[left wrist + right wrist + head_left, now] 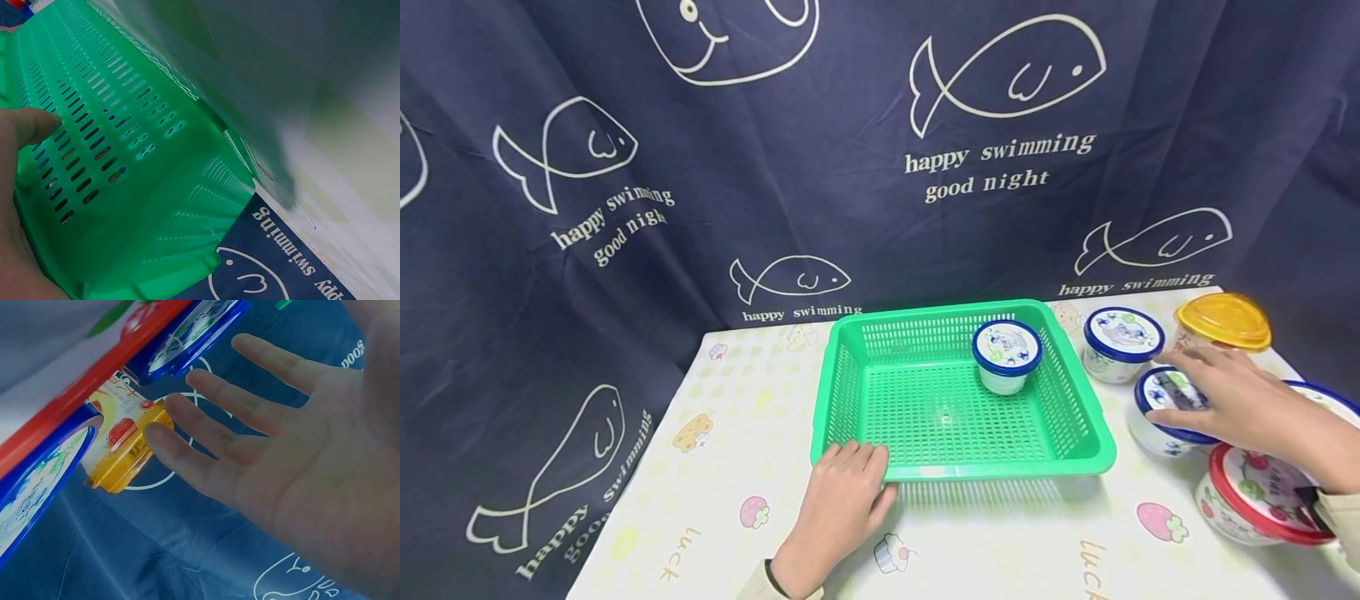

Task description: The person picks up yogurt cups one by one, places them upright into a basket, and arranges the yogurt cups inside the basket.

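My left hand (844, 498) grips the near left rim of a green plastic basket (1000, 468). Its fingers lie over the rim, and the left wrist view has the thumb (39, 125) against the slotted outer wall. Inside the basket, toward its right back corner, stands a small round tub with a blue lid (1006, 350). Over another blue-lidded tub (1152, 433), right of the basket, my right hand (1255, 408) is spread and partly hides the lid. The right wrist view shows its fingers apart, with nothing in the palm (281, 469).
Behind the right hand stand a blue-lidded tub (1122, 335) and a yellow-lidded tub (1225, 322). A larger red-lidded tub (1221, 504) sits nearer, and a wide blue-lidded one (1333, 402) is partly hidden by the forearm. A dark fish-print curtain (865, 167) hangs behind the table.
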`<state>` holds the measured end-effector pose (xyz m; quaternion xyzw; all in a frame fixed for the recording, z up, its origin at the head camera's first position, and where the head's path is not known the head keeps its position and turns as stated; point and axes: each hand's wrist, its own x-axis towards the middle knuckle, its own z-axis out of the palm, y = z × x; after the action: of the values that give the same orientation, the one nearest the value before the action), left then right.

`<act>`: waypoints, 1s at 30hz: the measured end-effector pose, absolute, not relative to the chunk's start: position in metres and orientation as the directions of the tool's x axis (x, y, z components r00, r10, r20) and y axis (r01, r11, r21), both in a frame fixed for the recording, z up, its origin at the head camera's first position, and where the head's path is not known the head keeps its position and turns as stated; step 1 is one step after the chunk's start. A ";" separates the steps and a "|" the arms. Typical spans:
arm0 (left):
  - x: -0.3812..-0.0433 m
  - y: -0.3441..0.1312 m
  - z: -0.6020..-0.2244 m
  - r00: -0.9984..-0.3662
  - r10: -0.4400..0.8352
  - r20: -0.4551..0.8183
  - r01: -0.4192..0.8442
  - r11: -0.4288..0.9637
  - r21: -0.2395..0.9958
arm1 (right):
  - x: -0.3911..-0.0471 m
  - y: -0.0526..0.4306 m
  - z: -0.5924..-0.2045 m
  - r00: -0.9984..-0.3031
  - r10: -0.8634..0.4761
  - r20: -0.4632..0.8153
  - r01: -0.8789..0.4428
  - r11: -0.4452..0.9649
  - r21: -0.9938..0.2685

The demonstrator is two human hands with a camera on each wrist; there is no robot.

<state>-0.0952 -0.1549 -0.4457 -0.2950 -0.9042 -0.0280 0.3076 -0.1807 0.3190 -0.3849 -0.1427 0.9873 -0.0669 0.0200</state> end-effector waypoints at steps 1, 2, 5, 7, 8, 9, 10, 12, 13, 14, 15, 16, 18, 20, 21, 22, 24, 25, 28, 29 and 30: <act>-0.095 -0.155 -0.446 -0.638 0.516 0.572 0.550 0.825 -0.131 | -0.181 0.319 -0.385 -0.960 -0.280 -0.027 -0.274 0.952 -0.136; -0.095 -0.155 -0.446 -0.637 0.517 0.572 0.550 0.825 -0.133 | -0.181 0.319 -0.385 -0.960 -0.278 -0.030 -0.271 0.953 -0.137; -0.096 -0.155 -0.446 -0.634 0.520 0.572 0.549 0.824 -0.139 | -0.181 0.318 -0.385 -0.957 -0.289 -0.029 -0.282 0.949 -0.141; -0.096 -0.155 -0.446 -0.633 0.521 0.573 0.549 0.824 -0.142 | -0.180 0.317 -0.385 -0.952 -0.303 -0.027 -0.297 0.944 -0.142; -0.096 -0.155 -0.446 -0.632 0.521 0.574 0.550 0.823 -0.142 | -0.180 0.317 -0.385 -0.950 -0.311 -0.032 -0.303 0.942 -0.148; -0.096 -0.155 -0.446 -0.632 0.522 0.574 0.550 0.823 -0.142 | -0.180 0.317 -0.385 -0.948 -0.316 -0.037 -0.308 0.939 -0.151; -0.096 -0.155 -0.446 -0.633 0.521 0.572 0.550 0.823 -0.142 | -0.180 0.317 -0.385 -0.946 -0.320 -0.046 -0.310 0.938 -0.155; -0.095 -0.155 -0.446 -0.633 0.521 0.573 0.552 0.823 -0.138 | -0.181 0.316 -0.385 -0.943 -0.327 -0.059 -0.314 0.936 -0.161; -0.095 -0.155 -0.445 -0.633 0.520 0.573 0.552 0.822 -0.137 | -0.181 0.316 -0.385 -0.942 -0.329 -0.065 -0.315 0.935 -0.165; -0.095 -0.155 -0.445 -0.633 0.520 0.574 0.554 0.822 -0.134 | -0.182 0.316 -0.385 -0.942 -0.329 -0.071 -0.314 0.935 -0.166; -0.095 -0.155 -0.445 -0.632 0.520 0.574 0.554 0.822 -0.134 | -0.182 0.316 -0.386 -0.941 -0.330 -0.073 -0.315 0.935 -0.164; -0.095 -0.155 -0.445 -0.632 0.520 0.575 0.554 0.822 -0.133 | -0.182 0.316 -0.386 -0.941 -0.331 -0.075 -0.316 0.935 -0.164; -0.095 -0.155 -0.446 -0.631 0.520 0.576 0.555 0.821 -0.133 | -0.183 0.316 -0.387 -0.941 -0.329 -0.080 -0.313 0.935 -0.164; -0.095 -0.155 -0.446 -0.631 0.520 0.575 0.554 0.822 -0.136 | -0.183 0.316 -0.388 -0.942 -0.326 -0.084 -0.309 0.936 -0.166; -0.095 -0.155 -0.446 -0.632 0.520 0.574 0.553 0.822 -0.137 | -0.183 0.316 -0.388 -0.942 -0.326 -0.082 -0.309 0.936 -0.166; -0.095 -0.155 -0.446 -0.632 0.520 0.574 0.552 0.822 -0.137 | -0.183 0.316 -0.389 -0.942 -0.326 -0.081 -0.309 0.936 -0.166; -0.095 -0.155 -0.446 -0.632 0.521 0.574 0.552 0.822 -0.137 | -0.183 0.316 -0.390 -0.942 -0.327 -0.077 -0.312 0.936 -0.163; -0.095 -0.155 -0.446 -0.632 0.520 0.574 0.552 0.822 -0.137 | -0.184 0.316 -0.390 -0.942 -0.328 -0.074 -0.313 0.936 -0.163; -0.095 -0.155 -0.447 -0.634 0.518 0.573 0.550 0.824 -0.136 | -0.184 0.316 -0.391 -0.942 -0.329 -0.071 -0.315 0.935 -0.163; -0.095 -0.155 -0.447 -0.636 0.518 0.572 0.549 0.825 -0.136 | -0.185 0.316 -0.391 -0.942 -0.329 -0.072 -0.314 0.935 -0.162; -0.094 -0.155 -0.447 -0.638 0.518 0.569 0.548 0.825 -0.136 | -0.185 0.315 -0.391 -0.942 -0.327 -0.076 -0.312 0.936 -0.162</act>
<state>-0.0945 -0.1549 -0.4469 -0.2945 -0.9048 -0.0246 0.3067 -0.1850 0.3155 -0.3913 -0.1627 0.9826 -0.0740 0.0509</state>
